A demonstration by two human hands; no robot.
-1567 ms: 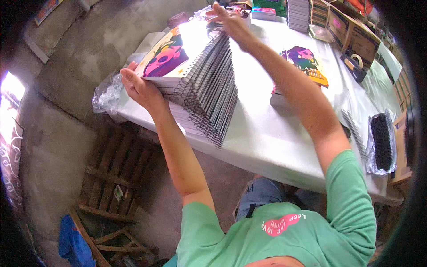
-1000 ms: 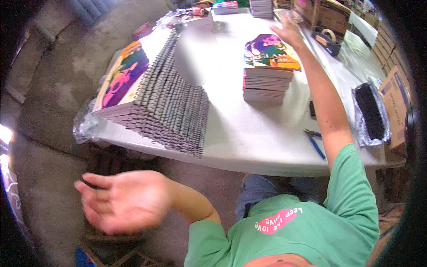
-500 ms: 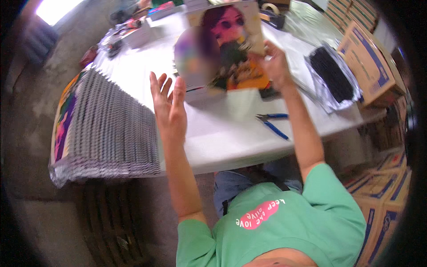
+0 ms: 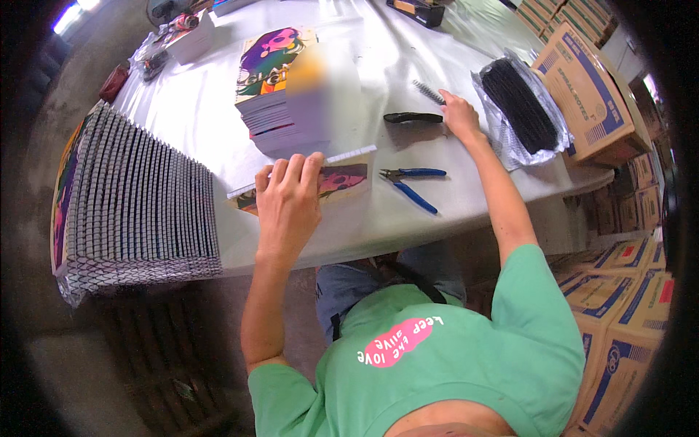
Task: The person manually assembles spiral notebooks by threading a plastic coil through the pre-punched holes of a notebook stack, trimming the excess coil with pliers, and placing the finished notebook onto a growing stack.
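Blue pliers [image 4: 398, 176] lie just beside the left hand's [image 4: 287, 204] booklet [image 4: 344, 179] edge.

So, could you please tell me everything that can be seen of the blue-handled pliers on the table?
The pliers have a short, dark, metallic-looking head and two blue handles that look plastic-coated. They lie on the white-covered table in front of the person, with the handles spread in a V: one points right, the other slants right and toward the person. The jaws point left, close to the right end of the book in the left hand. Neither hand touches the pliers.
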